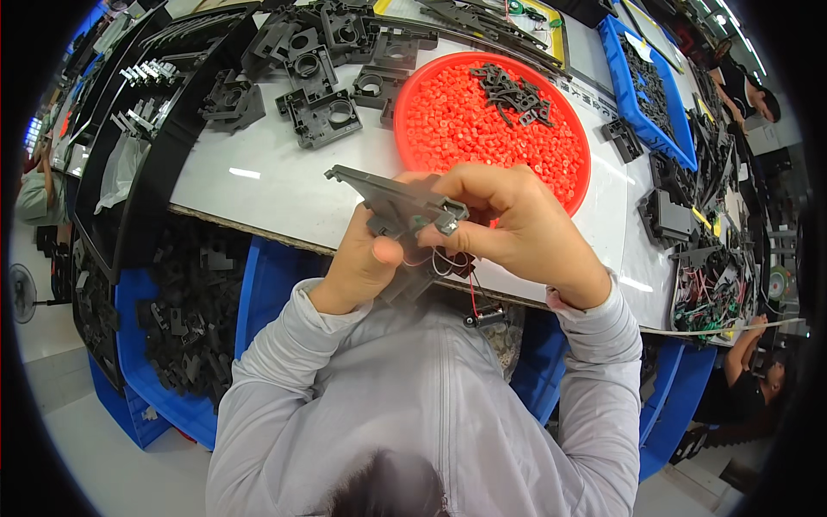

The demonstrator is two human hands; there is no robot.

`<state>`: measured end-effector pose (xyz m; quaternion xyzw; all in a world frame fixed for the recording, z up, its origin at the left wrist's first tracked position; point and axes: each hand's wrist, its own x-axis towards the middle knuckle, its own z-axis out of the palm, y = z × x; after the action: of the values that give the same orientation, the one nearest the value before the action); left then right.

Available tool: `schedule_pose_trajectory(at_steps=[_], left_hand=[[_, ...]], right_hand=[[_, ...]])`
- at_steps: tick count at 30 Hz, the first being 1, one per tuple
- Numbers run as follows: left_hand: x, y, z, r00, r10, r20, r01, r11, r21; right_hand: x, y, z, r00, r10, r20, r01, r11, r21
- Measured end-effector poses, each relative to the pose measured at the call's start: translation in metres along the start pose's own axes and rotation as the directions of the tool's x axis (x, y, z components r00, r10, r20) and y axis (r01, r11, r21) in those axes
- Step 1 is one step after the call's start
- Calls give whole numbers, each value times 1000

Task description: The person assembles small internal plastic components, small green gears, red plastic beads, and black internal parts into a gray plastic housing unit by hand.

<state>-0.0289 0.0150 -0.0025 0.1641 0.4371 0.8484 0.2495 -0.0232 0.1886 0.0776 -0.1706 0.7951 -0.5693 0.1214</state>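
Observation:
My left hand [362, 267] is closed round the left and lower side of a dark grey plastic part [392, 200], its thumb raised. My right hand [525, 220] pinches the part's right end between thumb and bent fingers. Motion blurs the part somewhat, and the fingers cover some of it. Thin red and white wires [444, 261] loop out beneath it. A small black component [485, 317] dangles lower down by a red wire, in front of my grey jacket. Just beyond my right hand stands a round red tray [587, 164] of small red plastic pieces [448, 112].
Small black clips [515, 93] lie on the red pieces. Dark grey housings [319, 116] cluster at the far left of the white table [233, 189]. Blue bins [129, 345] hold dark parts below left. A blue crate [620, 60] and wired parts [711, 293] sit at right, with people beyond.

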Motion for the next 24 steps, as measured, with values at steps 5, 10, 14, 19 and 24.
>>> schedule_pose_trajectory(at_steps=[5, 10, 14, 19, 24], left_hand=[[0, 6, 6, 999, -32, 27, 32, 999, -4], [5, 15, 15, 995, -36, -91, 46, 993, 111], [7, 3, 5, 990, 86, -113, -60, 974, 217], [6, 11, 9, 974, 43, -223, 2, 981, 195], [8, 15, 11, 972, 122, -199, -98, 987, 128]], right_hand=[[1, 1, 3, 997, 27, -78, -24, 999, 44], [2, 19, 12, 917, -344, -202, 285, 919, -272], [2, 24, 15, 874, -439, -206, 341, 858, -383], [3, 23, 12, 856, -483, -186, 378, 829, -413], [-11, 5, 11, 871, -485, -83, 308, 668, -677]])
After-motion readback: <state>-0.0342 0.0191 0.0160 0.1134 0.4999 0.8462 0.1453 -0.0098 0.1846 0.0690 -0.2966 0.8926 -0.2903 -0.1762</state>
